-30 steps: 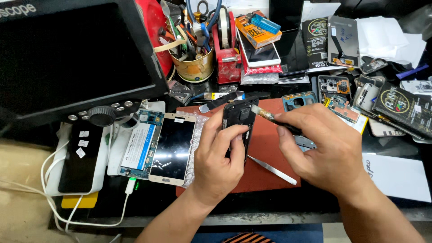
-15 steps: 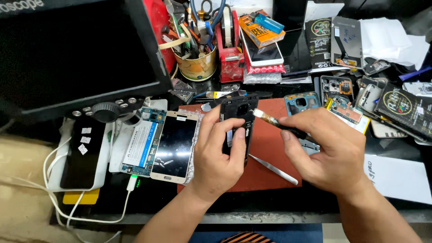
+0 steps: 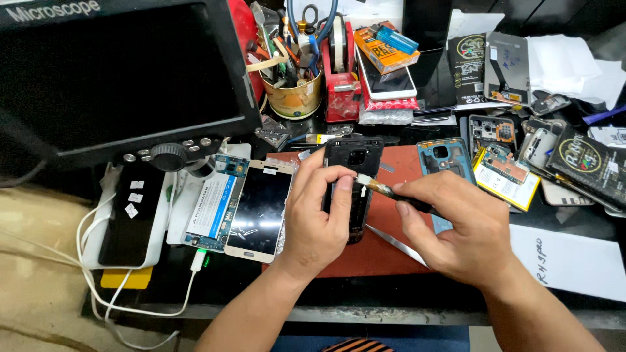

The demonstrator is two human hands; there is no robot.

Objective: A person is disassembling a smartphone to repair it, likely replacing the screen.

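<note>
The phone frame (image 3: 353,189) is gripped by the left hand (image 3: 319,215) over the red mat (image 3: 385,251). The brush (image 3: 385,190), pinched in the right hand (image 3: 456,225), is best swept lightly, with the frame kept steady.

Left hand (image 3: 319,215) is gripping an opened black phone frame (image 3: 353,171) over the red mat (image 3: 385,244); right hand (image 3: 466,228) is applying a small brush (image 3: 385,190) to it.

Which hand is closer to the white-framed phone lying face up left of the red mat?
Left. The left hand sits right beside the white-framed phone, gripping the black phone frame; the right hand holds a brush farther right.
</note>
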